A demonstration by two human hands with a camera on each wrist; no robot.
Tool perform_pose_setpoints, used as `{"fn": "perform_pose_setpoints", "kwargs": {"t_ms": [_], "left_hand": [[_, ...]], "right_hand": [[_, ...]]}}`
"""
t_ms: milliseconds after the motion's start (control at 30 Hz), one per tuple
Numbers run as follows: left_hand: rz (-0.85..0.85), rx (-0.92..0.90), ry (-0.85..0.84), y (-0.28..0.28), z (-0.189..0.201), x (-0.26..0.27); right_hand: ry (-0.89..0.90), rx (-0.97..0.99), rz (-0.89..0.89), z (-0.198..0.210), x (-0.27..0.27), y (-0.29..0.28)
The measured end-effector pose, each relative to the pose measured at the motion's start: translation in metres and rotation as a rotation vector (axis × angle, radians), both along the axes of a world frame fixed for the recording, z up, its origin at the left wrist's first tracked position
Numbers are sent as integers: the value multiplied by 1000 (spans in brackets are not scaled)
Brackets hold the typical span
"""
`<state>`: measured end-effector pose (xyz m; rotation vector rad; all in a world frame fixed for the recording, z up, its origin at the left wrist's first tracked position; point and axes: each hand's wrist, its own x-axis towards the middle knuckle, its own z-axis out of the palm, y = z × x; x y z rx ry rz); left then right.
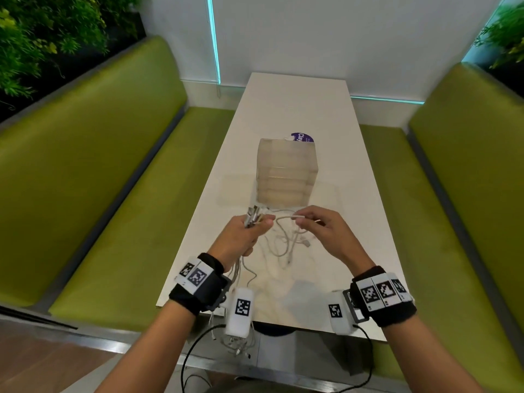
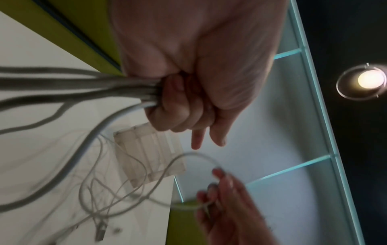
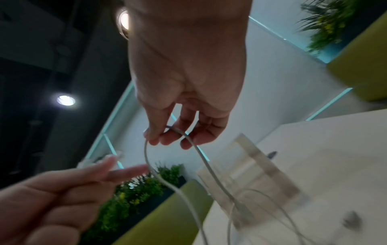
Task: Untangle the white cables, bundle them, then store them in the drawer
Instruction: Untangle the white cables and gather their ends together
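Observation:
My left hand [image 1: 249, 231] grips a bunch of white cables [image 2: 117, 90] in its fist, plug ends [image 1: 253, 215] sticking up above the fingers. The cable tails hang past my wrist and off the table's near edge [image 1: 238, 340]. My right hand [image 1: 309, 222] pinches one white cable [image 3: 146, 154] that bends in a loop between the hands. More loose white cables [image 1: 286, 245] lie tangled on the table below. A clear plastic drawer unit [image 1: 286, 171] stands just beyond both hands, also in the left wrist view [image 2: 150, 154] and the right wrist view [image 3: 249, 179].
The narrow white table [image 1: 297, 109] runs away from me between two green benches, one on the left [image 1: 113, 194] and one on the right [image 1: 453, 208]. A purple round label [image 1: 302, 137] lies behind the drawer unit. Plants [image 1: 42, 38] line the left wall.

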<state>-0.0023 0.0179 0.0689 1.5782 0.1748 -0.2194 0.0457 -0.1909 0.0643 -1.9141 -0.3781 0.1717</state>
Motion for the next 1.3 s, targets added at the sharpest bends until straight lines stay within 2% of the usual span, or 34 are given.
{"fn": "perform_pose_setpoints", "kwargs": {"t_ms": [200,267,367,467,600,733,900,1000,1100,1300], "left_hand": [[-8,113,-30,-14,0,2],[13,129,-26,-11,-1,2],[21,119,-17,-3,-1,2],[26,113,-18,0,-2,2],[33,116,-2,6,-5,1],[70,-46,13,12,-10,2],[180,-265,18,18,-7,7],[198,-369,-11,9,-5,10],[181,-460,-59,-1,0,11],[178,-578,-24,-3,3,11]], "right_hand": [[-28,-143,234,31,-4,13],[-51,-293,214,27,3,10],[-96,-632,167,6,18,5],[11,-738,59,-16,28,1],[139,-594,-86,-29,32,-7],[65,-141,-238,-21,32,-11],[41,221,-181,17,18,-1],[-45,256,-87,35,-2,23],[11,258,56,32,-17,49],[41,329,-71,15,-21,76]]}}
